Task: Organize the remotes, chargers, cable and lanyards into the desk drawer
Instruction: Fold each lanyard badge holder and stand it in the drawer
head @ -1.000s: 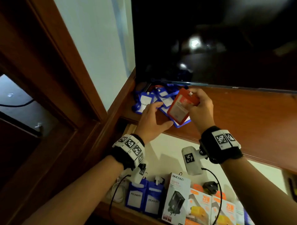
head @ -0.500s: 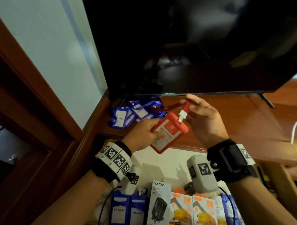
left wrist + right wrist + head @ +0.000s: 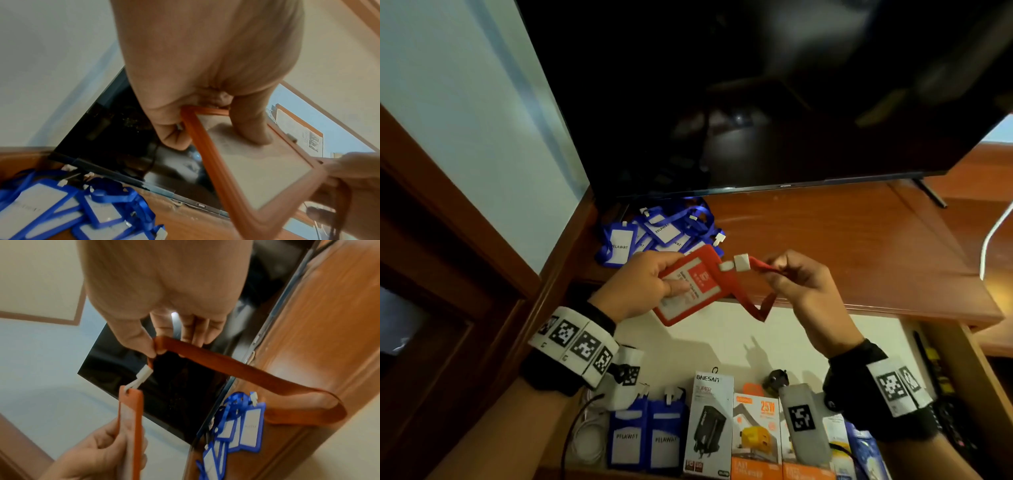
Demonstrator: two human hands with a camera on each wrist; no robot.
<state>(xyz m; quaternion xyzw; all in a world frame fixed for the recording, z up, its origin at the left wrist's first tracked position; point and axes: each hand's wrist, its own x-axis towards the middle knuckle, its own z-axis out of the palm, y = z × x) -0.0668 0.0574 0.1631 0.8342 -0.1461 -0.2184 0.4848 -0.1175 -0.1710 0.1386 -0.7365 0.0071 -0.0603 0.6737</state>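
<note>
A red badge holder [image 3: 690, 286] with a white card insert is gripped by the left hand [image 3: 640, 284] above the tabletop [image 3: 842, 240] edge; its red strap [image 3: 763, 270], at 3 o'clock, is pinched by the right hand [image 3: 799, 284].

- Left hand [image 3: 642, 284] is up in front of the body, around 10 o'clock from the wrist, thumb on top and fingers curled underneath, gripping the red badge holder [image 3: 690, 286] by its edge.
- Index finger [image 3: 676, 285] of that hand lies flat across the holder's face.
- Right hand [image 3: 799, 284] is level with it, over at 3 o'clock, thumb and fingertips pinching the red strap [image 3: 763, 265].
- Both forearms come up from the bottom corners, each with a black wrist band with white marker tags.
</note>
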